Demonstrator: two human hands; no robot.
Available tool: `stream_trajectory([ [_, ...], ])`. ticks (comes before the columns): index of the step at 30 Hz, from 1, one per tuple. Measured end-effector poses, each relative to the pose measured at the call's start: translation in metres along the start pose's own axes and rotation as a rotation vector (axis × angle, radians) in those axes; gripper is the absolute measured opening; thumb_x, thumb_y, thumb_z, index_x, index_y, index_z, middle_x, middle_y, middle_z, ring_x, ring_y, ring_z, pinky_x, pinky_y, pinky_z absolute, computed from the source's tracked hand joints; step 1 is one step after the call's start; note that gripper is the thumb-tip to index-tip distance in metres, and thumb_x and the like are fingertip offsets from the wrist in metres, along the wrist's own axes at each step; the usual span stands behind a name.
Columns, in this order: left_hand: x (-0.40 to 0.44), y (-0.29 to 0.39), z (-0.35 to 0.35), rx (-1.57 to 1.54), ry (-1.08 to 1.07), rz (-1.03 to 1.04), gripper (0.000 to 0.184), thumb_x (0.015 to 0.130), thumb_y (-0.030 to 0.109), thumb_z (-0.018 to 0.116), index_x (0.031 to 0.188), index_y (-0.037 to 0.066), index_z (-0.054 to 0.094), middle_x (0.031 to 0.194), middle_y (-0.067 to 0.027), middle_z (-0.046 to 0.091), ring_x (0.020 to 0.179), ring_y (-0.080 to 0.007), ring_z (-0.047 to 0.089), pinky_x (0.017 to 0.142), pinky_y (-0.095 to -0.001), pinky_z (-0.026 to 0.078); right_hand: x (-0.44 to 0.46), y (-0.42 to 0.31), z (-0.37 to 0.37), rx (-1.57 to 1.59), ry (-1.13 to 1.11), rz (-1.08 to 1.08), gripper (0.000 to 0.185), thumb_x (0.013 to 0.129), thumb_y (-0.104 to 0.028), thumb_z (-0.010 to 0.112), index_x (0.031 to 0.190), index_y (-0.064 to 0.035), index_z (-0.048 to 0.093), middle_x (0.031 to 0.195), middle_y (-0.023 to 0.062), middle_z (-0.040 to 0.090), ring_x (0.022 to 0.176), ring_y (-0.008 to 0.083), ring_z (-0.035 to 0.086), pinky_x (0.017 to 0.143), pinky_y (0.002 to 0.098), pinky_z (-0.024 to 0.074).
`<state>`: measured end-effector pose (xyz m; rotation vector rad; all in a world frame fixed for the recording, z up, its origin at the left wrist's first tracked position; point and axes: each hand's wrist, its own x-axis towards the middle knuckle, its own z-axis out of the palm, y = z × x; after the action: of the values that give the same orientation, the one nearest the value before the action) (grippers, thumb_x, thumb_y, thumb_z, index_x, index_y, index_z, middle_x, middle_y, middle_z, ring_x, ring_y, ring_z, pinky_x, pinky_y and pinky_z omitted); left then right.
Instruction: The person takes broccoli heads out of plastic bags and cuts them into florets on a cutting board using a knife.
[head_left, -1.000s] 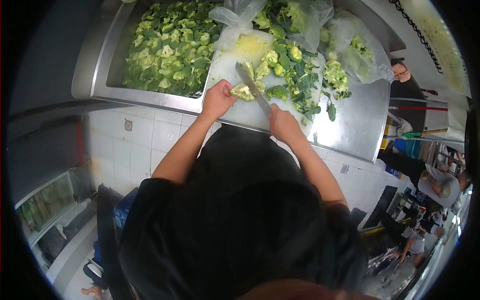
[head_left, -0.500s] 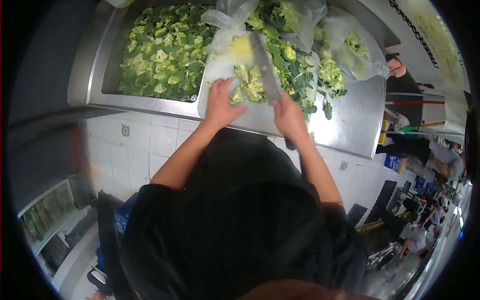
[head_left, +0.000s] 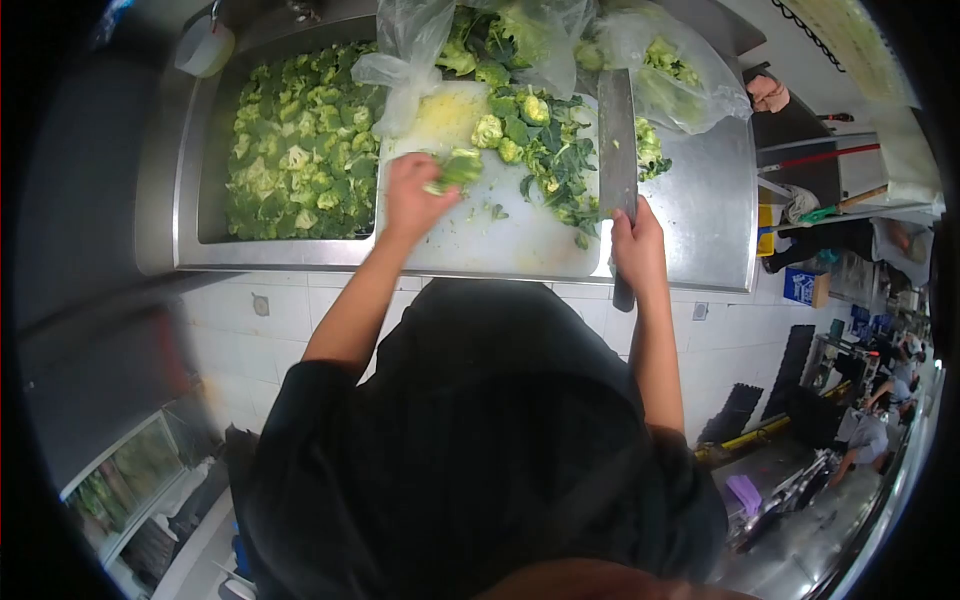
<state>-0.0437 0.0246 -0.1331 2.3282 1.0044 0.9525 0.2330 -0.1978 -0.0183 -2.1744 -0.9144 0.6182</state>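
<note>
My left hand [head_left: 410, 195] is closed round a piece of broccoli [head_left: 460, 168] just above the left part of the white cutting board [head_left: 490, 240]; motion blurs it a little. In my right hand [head_left: 642, 245] is a large knife [head_left: 618, 140], its broad blade pointing away from me past the board's right edge. A pile of broccoli pieces and leaves [head_left: 555, 150] covers the board's right side. Small green scraps lie near the middle. To the left, the metal sink [head_left: 187, 215] is filled with cut broccoli florets [head_left: 300, 150].
Clear plastic bags [head_left: 690, 90] with more broccoli stand behind the board. A white container [head_left: 205, 48] is at the sink's far left corner. The steel counter [head_left: 710, 220] extends right, with a pinkish cloth [head_left: 768, 93] beyond. Other people [head_left: 865, 435] are far off at right.
My left hand has picked up broccoli from the board. The knife has moved right, off the cut pieces and past the leafy pile. The whole view has shifted somewhat.
</note>
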Motion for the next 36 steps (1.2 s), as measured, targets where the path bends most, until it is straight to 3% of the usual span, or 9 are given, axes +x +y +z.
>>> stream_trajectory([
  [5,0.016,-0.105,-0.09,-0.075,0.043,-0.772,0.035,0.076,0.026,0.086,0.096,0.005,0.066,0.112,-0.0119,0.068,0.11,-0.0321,0.061,0.092,-0.0459,0.05,-0.008,-0.002,-0.005,0.144,-0.062,0.204,0.02,0.099,-0.011,0.055,0.116,-0.0009,0.056,0.07,0.0039,0.056,0.054,0.0131,0.052,0.051,0.0319,0.0455],
  [7,0.029,-0.078,-0.098,0.371,0.148,-0.726,0.044,0.078,0.029,0.084,0.109,0.006,0.065,0.121,-0.0153,0.064,0.118,-0.0352,0.057,0.097,-0.0472,0.048,-0.003,0.002,-0.006,0.0,-0.064,0.191,0.023,0.099,-0.015,0.055,0.114,0.0024,0.057,0.08,0.0229,0.068,0.072,0.0419,0.066,0.07,0.0479,0.0512],
  [8,0.035,-0.063,-0.096,0.809,0.246,-0.664,0.054,0.08,0.033,0.083,0.122,0.007,0.063,0.131,-0.0187,0.061,0.126,-0.0384,0.054,0.103,-0.0486,0.045,-0.001,0.007,-0.006,0.004,-0.061,0.188,0.023,0.099,-0.015,0.055,0.114,0.0024,0.057,0.08,0.0229,0.068,0.072,0.0419,0.066,0.07,0.0479,0.0512],
  [10,0.042,-0.049,-0.086,0.398,0.147,-0.425,0.067,0.083,0.039,0.079,0.139,0.013,0.056,0.144,-0.0211,0.051,0.137,-0.0434,0.044,0.113,-0.0511,0.037,0.004,0.014,0.0,-0.029,-0.003,-0.032,0.019,0.099,-0.011,0.055,0.114,-0.0001,0.057,0.07,0.005,0.057,0.055,0.013,0.052,0.052,0.0318,0.0452],
  [14,0.024,0.018,-0.003,0.194,-0.193,0.032,0.049,0.081,0.025,0.078,0.126,0.013,0.066,0.138,-0.02,0.056,0.134,-0.0374,0.048,0.113,-0.0506,0.034,0.012,0.005,0.002,0.031,-0.055,0.011,0.02,0.099,-0.011,0.056,0.115,0.0007,0.058,0.071,0.0071,0.059,0.058,0.0146,0.053,0.056,0.0329,0.0462],
  [17,0.018,-0.02,0.024,0.089,-0.174,-0.124,0.042,0.076,0.012,0.075,0.118,0.012,0.07,0.131,-0.0183,0.058,0.128,-0.034,0.052,0.11,-0.0515,0.034,0.013,-0.003,-0.005,0.005,-0.027,-0.014,0.02,0.099,-0.012,0.056,0.114,0.0011,0.058,0.072,0.0076,0.06,0.059,0.015,0.053,0.058,0.0335,0.0462],
  [19,0.035,-0.035,-0.004,0.392,-0.017,-0.257,0.043,0.072,0.006,0.071,0.115,0.012,0.07,0.129,-0.0167,0.057,0.121,-0.0338,0.054,0.107,-0.052,0.037,0.007,-0.007,-0.015,-0.039,-0.021,0.051,0.025,0.098,-0.013,0.055,0.118,0.003,0.058,0.086,0.0259,0.068,0.081,0.0462,0.066,0.074,0.0481,0.0514],
  [30,0.117,0.09,0.073,0.312,-0.53,0.016,0.082,0.073,0.032,0.086,0.145,0.024,0.048,0.145,-0.0164,0.043,0.137,-0.0354,0.039,0.113,-0.0445,0.037,0.017,-0.003,-0.004,-0.138,-0.125,0.098,0.043,0.097,-0.016,0.056,0.135,0.0037,0.054,0.097,0.0333,0.067,0.095,0.0508,0.065,0.083,0.0528,0.0516],
  [36,0.087,0.041,0.077,-0.087,-0.318,0.014,0.068,0.067,0.028,0.093,0.119,0.009,0.053,0.126,-0.0128,0.053,0.12,-0.034,0.049,0.104,-0.0425,0.042,-0.001,0.007,0.002,-0.223,-0.308,0.043,0.03,0.093,-0.017,0.057,0.113,0.0049,0.058,0.097,0.0342,0.066,0.097,0.0517,0.063,0.086,0.0557,0.0498],
])
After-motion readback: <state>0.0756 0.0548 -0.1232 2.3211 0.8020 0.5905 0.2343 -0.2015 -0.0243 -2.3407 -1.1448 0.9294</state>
